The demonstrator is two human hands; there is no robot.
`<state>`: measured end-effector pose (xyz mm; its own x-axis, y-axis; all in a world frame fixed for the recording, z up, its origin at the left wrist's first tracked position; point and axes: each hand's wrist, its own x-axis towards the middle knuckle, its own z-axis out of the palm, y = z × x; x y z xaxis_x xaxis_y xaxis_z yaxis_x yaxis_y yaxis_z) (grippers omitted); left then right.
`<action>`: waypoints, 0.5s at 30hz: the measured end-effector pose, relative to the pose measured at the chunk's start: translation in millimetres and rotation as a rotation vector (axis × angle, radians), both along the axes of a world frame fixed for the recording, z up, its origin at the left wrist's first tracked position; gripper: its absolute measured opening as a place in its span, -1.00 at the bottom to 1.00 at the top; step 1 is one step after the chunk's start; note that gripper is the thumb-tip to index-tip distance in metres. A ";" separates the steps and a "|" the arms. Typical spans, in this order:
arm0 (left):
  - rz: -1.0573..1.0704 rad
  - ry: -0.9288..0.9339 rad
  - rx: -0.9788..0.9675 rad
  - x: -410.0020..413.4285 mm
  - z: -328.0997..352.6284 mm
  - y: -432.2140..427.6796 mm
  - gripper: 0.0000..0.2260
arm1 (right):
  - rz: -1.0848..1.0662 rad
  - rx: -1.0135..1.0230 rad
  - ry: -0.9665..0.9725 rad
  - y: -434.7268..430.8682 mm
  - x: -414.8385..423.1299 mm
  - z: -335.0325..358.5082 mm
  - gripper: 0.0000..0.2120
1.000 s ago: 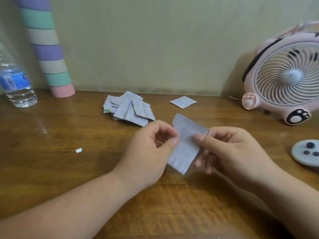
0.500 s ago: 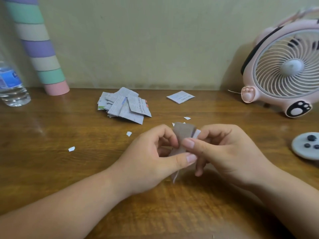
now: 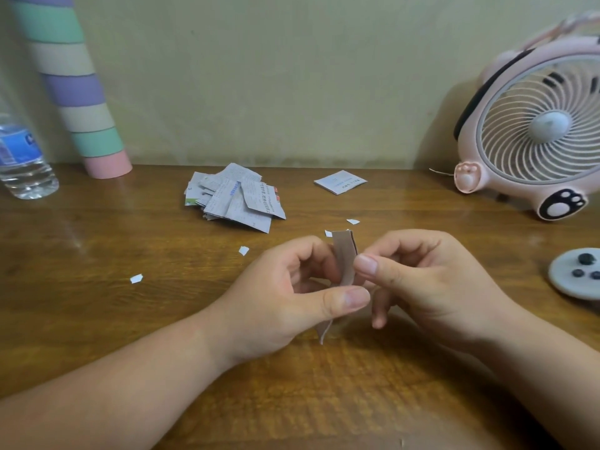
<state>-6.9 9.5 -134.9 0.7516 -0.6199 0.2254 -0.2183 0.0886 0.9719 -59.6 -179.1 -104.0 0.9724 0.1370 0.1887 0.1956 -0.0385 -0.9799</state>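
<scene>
A small printed paper slip (image 3: pixel 344 258), folded lengthwise and standing nearly upright, is held above the wooden table (image 3: pixel 97 241) between both hands. My left hand (image 3: pixel 285 293) pinches its lower part with thumb and curled fingers. My right hand (image 3: pixel 422 280) pinches its upper edge between thumb and forefinger. The slip's bottom tip pokes out below my left thumb. Most of the slip's print is hidden by the fold and the fingers.
A heap of printed paper slips (image 3: pixel 233 198) lies behind the hands, and a single slip (image 3: pixel 340 181) further right. Small torn scraps (image 3: pixel 136 278) dot the table. A water bottle (image 3: pixel 22 157) and striped tube (image 3: pixel 74 89) stand at left; a pink fan (image 3: pixel 539 134) and grey disc (image 3: pixel 576 274) at right.
One second ago the slip lay flat and open between my hands. It has since been folded over lengthwise, and both hands have closed in on it.
</scene>
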 end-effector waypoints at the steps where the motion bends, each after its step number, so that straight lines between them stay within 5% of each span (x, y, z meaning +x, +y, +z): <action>1: -0.011 -0.001 -0.007 0.2 0.3 -0.1 -0.76 | 0.001 0.000 0.002 -0.4 -0.2 0.0 -0.61; 15: 0.003 0.062 -0.057 3.6 -1.2 2.0 -0.77 | 0.034 0.117 0.017 -3.3 0.8 1.2 -0.88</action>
